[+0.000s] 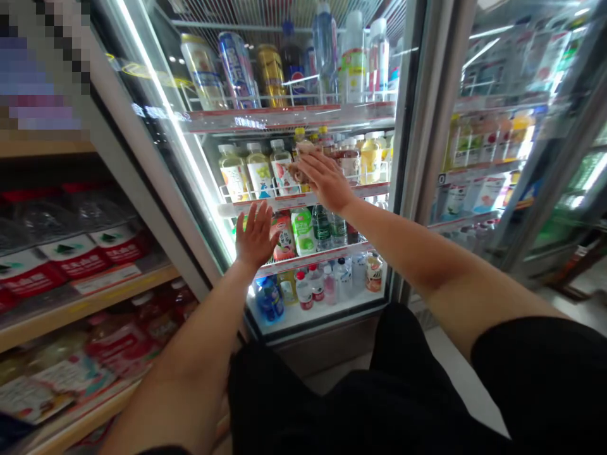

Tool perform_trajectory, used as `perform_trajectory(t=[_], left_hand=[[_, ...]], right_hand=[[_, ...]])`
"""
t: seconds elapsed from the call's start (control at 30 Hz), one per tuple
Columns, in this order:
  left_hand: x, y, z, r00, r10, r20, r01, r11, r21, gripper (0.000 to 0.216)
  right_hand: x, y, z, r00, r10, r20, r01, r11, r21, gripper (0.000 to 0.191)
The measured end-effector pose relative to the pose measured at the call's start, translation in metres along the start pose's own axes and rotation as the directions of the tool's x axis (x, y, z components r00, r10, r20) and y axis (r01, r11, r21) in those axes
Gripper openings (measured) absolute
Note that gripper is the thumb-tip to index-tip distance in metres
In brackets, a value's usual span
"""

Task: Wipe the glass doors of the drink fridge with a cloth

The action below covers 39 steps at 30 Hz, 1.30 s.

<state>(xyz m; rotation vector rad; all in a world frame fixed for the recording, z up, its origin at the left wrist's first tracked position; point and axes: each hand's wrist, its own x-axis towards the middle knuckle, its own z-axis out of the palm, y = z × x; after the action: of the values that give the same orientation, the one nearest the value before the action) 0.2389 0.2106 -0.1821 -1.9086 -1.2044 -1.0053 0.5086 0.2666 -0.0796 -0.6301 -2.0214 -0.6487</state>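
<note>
The cooler door (284, 208) stands at twelve o'clock, its glass pane fronting four lit shelves of drinks. At nine o'clock, wooden shelving (90, 300) carries red packets behind a price strip. The left hand (256, 237) is spread flat, fingers apart, grip open and holding nothing; whether the palm touches the glass or hovers just off it cannot be told. It sits at the level of the third shelf, in front of a green-labelled bottle (302, 230). Up at one o'clock from it, the right hand (325, 180) is likewise open and empty, fingers extended toward the second shelf, over the pale juice bottles (260, 172). Tall cans (237, 66) line the top shelf at eleven o'clock above both hands. At three o'clock a second cooler (497, 145) holds more bottles behind its own glass.
</note>
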Motion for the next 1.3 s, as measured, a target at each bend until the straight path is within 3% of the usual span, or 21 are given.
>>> perform_trajectory(t=[0.1, 0.23, 0.4, 0.47, 0.57, 0.67, 0.73, 0.8, 0.9, 1.1, 1.17, 1.3], left_hand=[[0.009, 0.001, -0.01, 0.996, -0.058, -0.066, 0.058, 0.998, 0.003, 0.063], [0.028, -0.004, -0.018, 0.98, -0.125, -0.153, 0.127, 0.992, 0.005, 0.068], [0.036, -0.01, -0.016, 0.981, -0.14, -0.137, 0.138, 0.99, -0.027, 0.07], [0.035, -0.009, -0.016, 0.982, -0.153, -0.113, 0.152, 0.988, -0.014, 0.072], [0.035, -0.009, -0.016, 0.984, -0.153, -0.096, 0.156, 0.987, 0.025, 0.072], [0.034, -0.009, -0.016, 0.984, -0.14, -0.111, 0.143, 0.99, 0.019, 0.071], [0.034, -0.01, -0.015, 0.984, -0.136, -0.117, 0.138, 0.99, 0.015, 0.072], [0.034, -0.011, -0.014, 0.984, -0.133, -0.122, 0.135, 0.991, 0.01, 0.071], [0.034, -0.012, -0.013, 0.983, -0.131, -0.131, 0.131, 0.991, -0.012, 0.071], [0.034, -0.01, -0.013, 0.982, -0.138, -0.126, 0.142, 0.99, 0.024, 0.071], [0.034, -0.011, -0.013, 0.984, -0.131, -0.124, 0.137, 0.99, 0.045, 0.071], [0.033, -0.013, -0.013, 0.983, -0.131, -0.126, 0.135, 0.991, 0.021, 0.072]], right_hand=[[-0.009, -0.005, 0.007, 0.998, -0.016, 0.056, 0.015, 1.0, 0.016, 0.053], [-0.017, -0.016, 0.005, 0.978, -0.119, 0.17, 0.125, 0.992, -0.025, 0.046], [0.019, -0.008, -0.002, 0.998, -0.027, 0.048, 0.03, 0.998, -0.054, 0.048], [0.018, -0.011, 0.003, 0.999, 0.003, 0.035, -0.001, 0.998, -0.058, 0.051], [-0.003, -0.023, 0.01, 0.986, -0.088, 0.141, 0.096, 0.994, -0.055, 0.049], [-0.011, -0.029, 0.011, 0.942, -0.21, 0.262, 0.225, 0.974, -0.028, 0.048], [-0.001, -0.025, 0.009, 0.96, -0.175, 0.217, 0.187, 0.982, -0.036, 0.053], [0.014, -0.02, 0.009, 0.992, -0.061, 0.108, 0.066, 0.997, -0.049, 0.06], [0.017, -0.019, 0.014, 0.999, 0.024, 0.047, -0.023, 0.999, -0.022, 0.063], [-0.02, -0.022, 0.011, 0.939, -0.217, 0.265, 0.212, 0.976, 0.048, 0.051], [-0.017, -0.011, 0.005, 0.956, -0.181, 0.233, 0.181, 0.983, 0.022, 0.051], [-0.006, 0.009, 0.003, 0.999, 0.052, 0.006, -0.052, 0.999, -0.015, 0.057]])
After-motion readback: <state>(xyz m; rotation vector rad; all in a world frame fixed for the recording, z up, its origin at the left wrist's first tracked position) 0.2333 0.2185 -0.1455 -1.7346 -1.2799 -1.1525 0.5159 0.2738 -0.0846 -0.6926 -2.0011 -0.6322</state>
